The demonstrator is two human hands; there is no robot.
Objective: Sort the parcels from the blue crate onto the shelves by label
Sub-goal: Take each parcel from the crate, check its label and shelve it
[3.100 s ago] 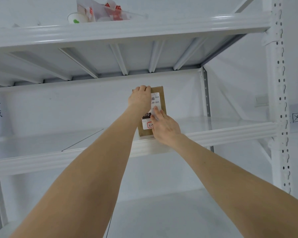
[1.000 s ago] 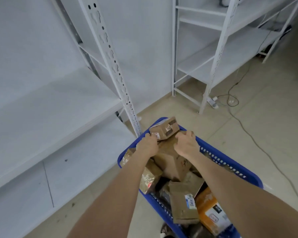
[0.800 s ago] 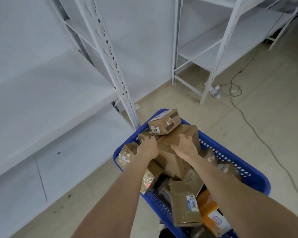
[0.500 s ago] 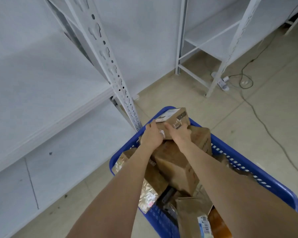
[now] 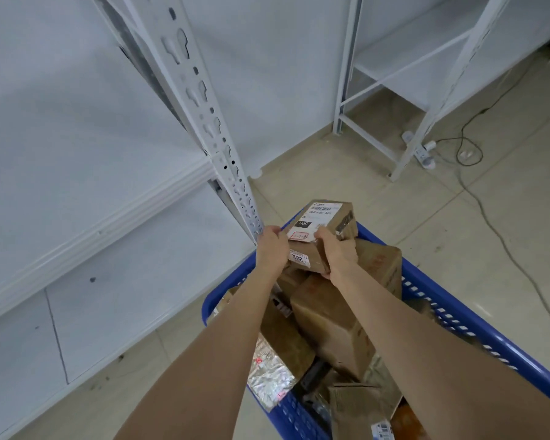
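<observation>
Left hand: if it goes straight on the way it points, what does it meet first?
The left hand grips the small box, which would move with it. Next in line looks like the foot of the shelf upright beside its knuckles, though depth is unclear; it may pass onto the floor.

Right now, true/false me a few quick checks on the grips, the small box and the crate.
1. The left-hand grip and right-hand grip both hold the small box over the blue crate. True.
2. The small box has no label. False: a white label covers its top.
3. The crate is empty. False: more boxes fill it.
4. A power strip lies on the floor by the far shelf. True.
</observation>
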